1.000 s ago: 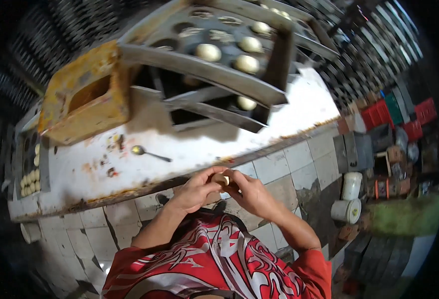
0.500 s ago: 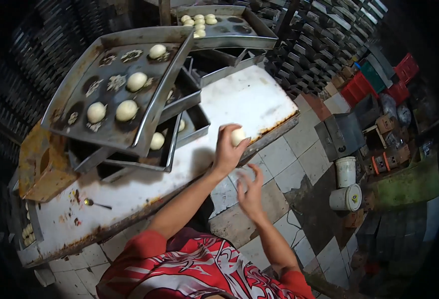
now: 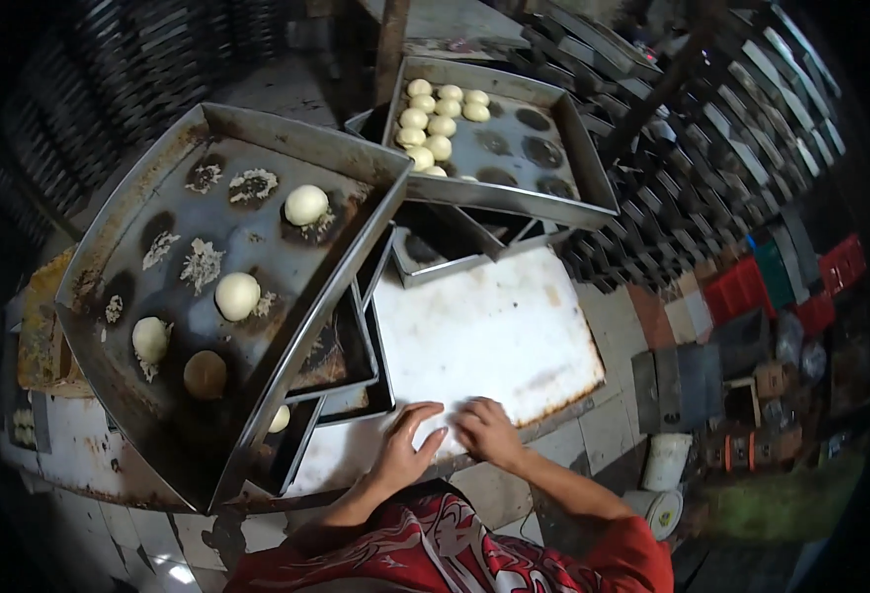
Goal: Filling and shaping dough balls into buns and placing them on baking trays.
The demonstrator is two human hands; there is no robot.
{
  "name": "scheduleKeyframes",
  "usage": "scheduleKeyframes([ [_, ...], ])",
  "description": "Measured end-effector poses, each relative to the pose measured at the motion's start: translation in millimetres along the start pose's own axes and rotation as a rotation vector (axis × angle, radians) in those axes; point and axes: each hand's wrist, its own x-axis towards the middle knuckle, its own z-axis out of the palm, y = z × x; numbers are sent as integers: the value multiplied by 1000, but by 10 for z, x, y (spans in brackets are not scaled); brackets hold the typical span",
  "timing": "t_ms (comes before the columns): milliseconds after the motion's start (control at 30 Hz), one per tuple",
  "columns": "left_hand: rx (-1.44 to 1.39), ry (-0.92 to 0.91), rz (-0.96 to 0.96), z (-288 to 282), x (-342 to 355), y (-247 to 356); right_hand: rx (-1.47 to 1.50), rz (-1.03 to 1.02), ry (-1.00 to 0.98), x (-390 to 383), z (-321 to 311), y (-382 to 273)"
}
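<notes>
Over the near edge of the white tabletop, my left hand (image 3: 407,447) is held with its thumb and fingers apart, and nothing shows in it. Just right of it, my right hand (image 3: 489,433) hovers low by the same edge, its fingers bent and somewhat blurred; what lies under them is hidden. To the left, a large metal baking tray (image 3: 183,222) sits tilted on other trays, with several pale dough balls (image 3: 237,296) and dark round stains. A farther baking tray (image 3: 553,138) carries a cluster of cream dough balls (image 3: 442,126) at its left side.
Beneath the big tray are stacked dark trays (image 3: 341,356), one with a dough ball (image 3: 279,419). The white table (image 3: 484,316) has a rusty right edge. A yellow container (image 3: 44,336) stands at left. White buckets (image 3: 667,462) and red crates (image 3: 736,296) are at right.
The view has shifted, bringing the trays nearer. Both hands are now closer together at the table's near edge. The dough ball that was in my left hand no longer shows there.
</notes>
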Motion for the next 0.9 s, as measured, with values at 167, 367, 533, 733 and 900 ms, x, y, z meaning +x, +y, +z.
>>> scheduleKeyframes([
  [167,113,146,207,321,703,434,104,363,-64,50,-77,619],
  [367,462,531,381,370,2551,724,83,-213,-140,-163,-84,917],
  [533,1070,5,-441,131,3795,681,48,-183,-463,-316,-363,959],
  [733,1063,-341,-728,5,4201,148,335,-59,-770,-70,-643,1131],
  [900,438,656,130,94,3491,523,921,82,-1164,509,-1501,1386],
])
